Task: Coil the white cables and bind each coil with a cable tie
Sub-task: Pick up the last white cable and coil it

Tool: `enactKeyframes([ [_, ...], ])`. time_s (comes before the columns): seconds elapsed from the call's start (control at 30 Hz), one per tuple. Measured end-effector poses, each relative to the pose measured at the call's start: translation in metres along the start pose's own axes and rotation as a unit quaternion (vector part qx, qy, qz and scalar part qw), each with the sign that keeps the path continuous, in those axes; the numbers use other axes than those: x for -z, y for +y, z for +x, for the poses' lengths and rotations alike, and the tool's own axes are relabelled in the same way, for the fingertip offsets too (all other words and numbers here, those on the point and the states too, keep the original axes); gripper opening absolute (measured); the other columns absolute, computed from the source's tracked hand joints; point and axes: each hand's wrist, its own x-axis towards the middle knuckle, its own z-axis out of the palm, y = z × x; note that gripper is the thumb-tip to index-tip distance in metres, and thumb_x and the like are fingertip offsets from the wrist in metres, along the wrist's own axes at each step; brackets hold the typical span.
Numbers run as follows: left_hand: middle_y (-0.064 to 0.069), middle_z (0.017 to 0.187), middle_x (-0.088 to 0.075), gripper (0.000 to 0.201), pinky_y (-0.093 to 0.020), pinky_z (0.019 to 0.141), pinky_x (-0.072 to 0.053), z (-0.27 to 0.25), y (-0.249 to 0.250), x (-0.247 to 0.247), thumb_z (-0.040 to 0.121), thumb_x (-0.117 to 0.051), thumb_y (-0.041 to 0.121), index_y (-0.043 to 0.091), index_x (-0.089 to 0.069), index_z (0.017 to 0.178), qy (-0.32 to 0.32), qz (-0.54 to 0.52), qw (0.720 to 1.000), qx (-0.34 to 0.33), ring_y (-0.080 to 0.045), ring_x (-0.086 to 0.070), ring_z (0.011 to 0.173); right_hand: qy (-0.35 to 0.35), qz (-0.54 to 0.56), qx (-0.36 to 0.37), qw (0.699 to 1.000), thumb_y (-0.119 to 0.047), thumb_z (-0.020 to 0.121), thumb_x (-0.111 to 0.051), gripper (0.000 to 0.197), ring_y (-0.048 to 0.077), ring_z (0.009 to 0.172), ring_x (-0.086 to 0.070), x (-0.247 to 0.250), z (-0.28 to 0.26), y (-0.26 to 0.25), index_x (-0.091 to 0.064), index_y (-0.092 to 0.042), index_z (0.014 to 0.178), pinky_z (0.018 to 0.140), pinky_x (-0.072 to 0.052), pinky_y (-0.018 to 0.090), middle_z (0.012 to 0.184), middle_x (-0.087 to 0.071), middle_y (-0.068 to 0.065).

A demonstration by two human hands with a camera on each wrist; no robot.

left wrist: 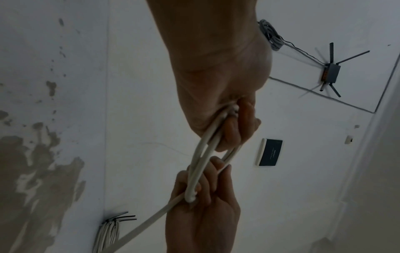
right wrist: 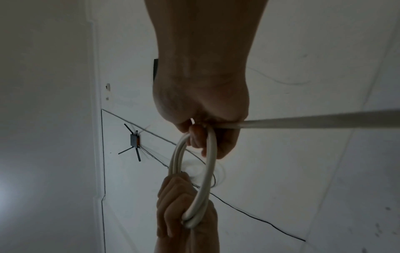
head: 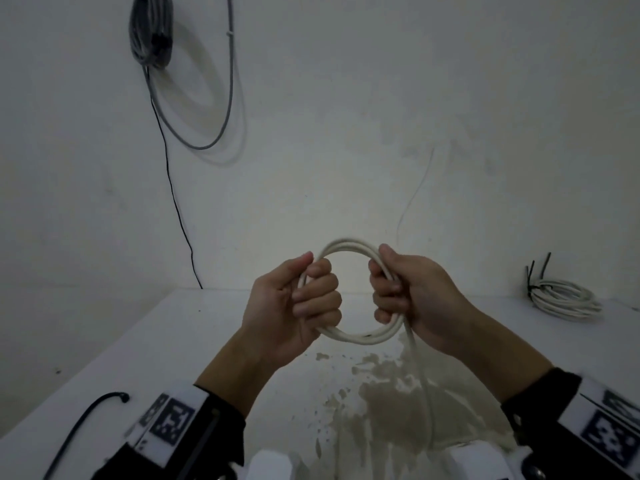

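Note:
A white cable coil (head: 356, 336) of a few loops hangs in the air above the white table (head: 145, 348). My left hand (head: 304, 299) grips its left side with curled fingers; my right hand (head: 398, 289) grips its right side. A loose cable tail (head: 420, 379) drops from the right hand toward me. In the left wrist view the coil (left wrist: 205, 147) runs between the left hand (left wrist: 233, 126) and the right hand (left wrist: 201, 193). The right wrist view shows the coil (right wrist: 207, 171), the right hand (right wrist: 207, 138) and the taut tail (right wrist: 314, 120).
A finished white coil (head: 564, 299) bound with black cable ties (head: 535, 271) lies at the table's far right. A black cable (head: 90, 414) lies near the left front. Grey cables (head: 152, 36) hang on the wall. A worn brown patch (head: 398, 403) marks the tabletop.

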Motion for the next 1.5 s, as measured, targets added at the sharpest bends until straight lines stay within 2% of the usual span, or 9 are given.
enactKeyframes([
  [0.17,0.004,0.052,-0.027,0.028,-0.022,0.045,-0.024,0.001,-0.003,-0.003,0.094,-0.038,0.024,0.008,-0.053,0.076,0.042,0.023,0.999,0.018,-0.010,-0.022,0.042,0.042,-0.046,0.037,0.997,-0.024,0.100,-0.040,0.034,0.006,0.034,-0.022,-0.002,0.003,0.000,-0.049,-0.007,0.073,0.034,-0.029,0.019,0.044,-0.028,-0.007],
  [0.47,0.006,0.030,-0.023,0.048,-0.015,0.028,-0.009,0.015,0.021,-0.017,0.101,-0.026,0.029,0.019,-0.035,0.055,0.260,0.091,0.930,-0.243,-0.008,-0.001,0.041,-0.004,-0.181,-0.022,0.983,-0.035,0.100,-0.034,0.041,0.020,0.055,-0.061,0.007,-0.010,0.021,-0.062,-0.005,0.099,0.047,-0.048,0.026,0.078,-0.068,0.008],
  [0.67,0.009,0.036,-0.022,0.043,-0.016,0.031,-0.016,0.004,0.058,-0.006,0.103,-0.025,0.031,0.019,-0.033,0.063,0.347,0.138,0.846,-0.381,-0.005,-0.017,0.030,-0.028,-0.327,-0.040,0.944,-0.023,0.098,-0.045,0.019,0.012,0.044,-0.054,0.030,-0.021,0.048,-0.060,-0.011,0.095,0.047,-0.043,0.023,0.057,-0.059,-0.001],
  [0.83,0.010,0.041,-0.033,0.040,-0.019,0.041,-0.034,0.005,0.034,0.000,0.103,-0.027,0.026,0.016,-0.036,0.065,0.382,0.425,0.732,-0.371,-0.007,-0.037,0.035,0.007,-0.642,0.254,0.723,-0.039,0.092,-0.035,0.036,0.011,0.047,-0.051,0.036,-0.011,0.055,-0.067,-0.024,0.097,0.046,-0.039,0.025,0.061,-0.060,-0.006],
  [1.0,0.004,0.061,-0.056,0.035,-0.015,0.051,-0.047,0.004,-0.010,0.005,0.095,-0.023,0.039,0.013,-0.043,0.083,0.256,0.741,0.586,-0.202,-0.003,-0.057,0.052,-0.044,-0.656,0.441,0.611,-0.027,0.089,-0.049,0.024,0.015,0.040,-0.048,0.019,-0.003,0.037,-0.072,-0.020,0.091,0.040,-0.035,0.019,0.059,-0.061,-0.002],
  [1.2,0.004,0.060,-0.051,0.036,-0.019,0.049,-0.040,0.004,-0.029,0.002,0.098,-0.026,0.038,0.015,-0.046,0.079,0.205,0.753,0.617,-0.107,-0.006,-0.044,0.046,-0.001,-0.619,0.514,0.594,-0.047,0.081,-0.057,0.039,0.009,0.042,-0.056,0.019,0.000,0.009,-0.065,-0.009,0.077,0.044,-0.043,0.015,0.057,-0.066,-0.002],
  [1.33,0.010,0.045,-0.031,0.042,-0.016,0.036,-0.020,0.001,-0.014,-0.009,0.098,-0.032,0.039,0.017,-0.045,0.064,0.152,0.490,0.855,0.069,-0.005,-0.023,0.038,0.022,-0.633,0.490,0.598,-0.070,0.082,-0.036,0.067,0.014,0.038,-0.051,0.029,0.007,0.002,-0.061,-0.009,0.069,0.037,-0.045,0.026,0.049,-0.058,-0.001],
  [1.4,0.011,0.042,-0.028,0.038,-0.015,0.033,-0.018,0.000,-0.002,-0.005,0.093,-0.041,0.040,0.019,-0.046,0.061,0.072,0.269,0.950,0.142,-0.003,-0.023,0.033,0.033,-0.603,0.424,0.675,-0.074,0.082,-0.025,0.073,0.011,0.043,-0.049,0.027,0.009,0.006,-0.061,-0.012,0.072,0.043,-0.043,0.027,0.052,-0.058,-0.002],
  [1.5,0.005,0.047,-0.031,0.037,-0.018,0.036,-0.019,0.003,0.002,0.004,0.098,-0.040,0.031,0.011,-0.050,0.069,-0.023,0.053,0.985,0.160,-0.009,-0.030,0.037,-0.035,-0.451,0.203,0.868,-0.072,0.081,-0.021,0.071,0.005,0.057,-0.056,0.015,0.005,0.007,-0.065,-0.016,0.075,0.058,-0.045,0.025,0.066,-0.065,-0.007],
])
